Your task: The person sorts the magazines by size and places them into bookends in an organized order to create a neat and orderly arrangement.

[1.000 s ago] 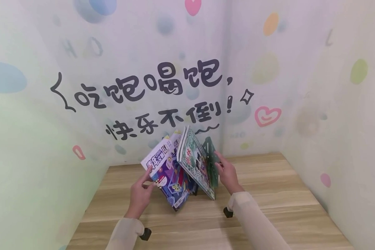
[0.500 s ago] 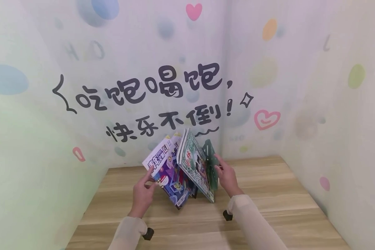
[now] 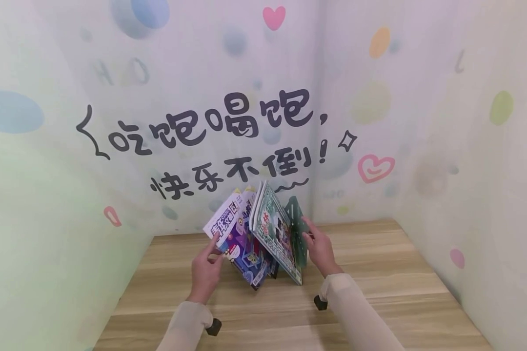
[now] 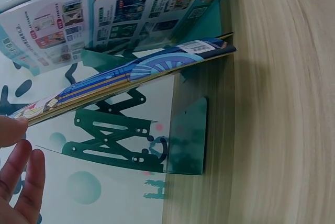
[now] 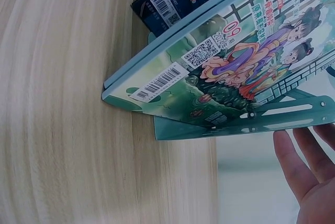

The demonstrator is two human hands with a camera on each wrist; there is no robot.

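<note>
Several magazines lean in a green metal expandable bookend [image 4: 193, 140] with scissor-like slats. At the left, a purple magazine [image 3: 241, 248] tilts with its lower corner toward me. My left hand [image 3: 206, 273] has its fingertips at that magazine's left edge; in the left wrist view the thumb [image 4: 13, 130] meets the edge and two fingers stand apart below. A green-covered magazine [image 3: 276, 234] leans against the bookend's right side, its barcode and cartoon figures showing in the right wrist view. My right hand [image 3: 320, 248] touches the bookend's right plate [image 3: 299, 234] with extended fingertips.
A wood-grain tabletop [image 3: 377, 292] lies under the magazines. Behind them stands a pale wall [image 3: 180, 73] with black lettering and coloured spots, meeting another wall at the right.
My left hand has moved slightly right, and the purple magazine has shifted right with it, its lower corner drawing in. The right hand stays at the bookend. The head view has tilted slightly.
</note>
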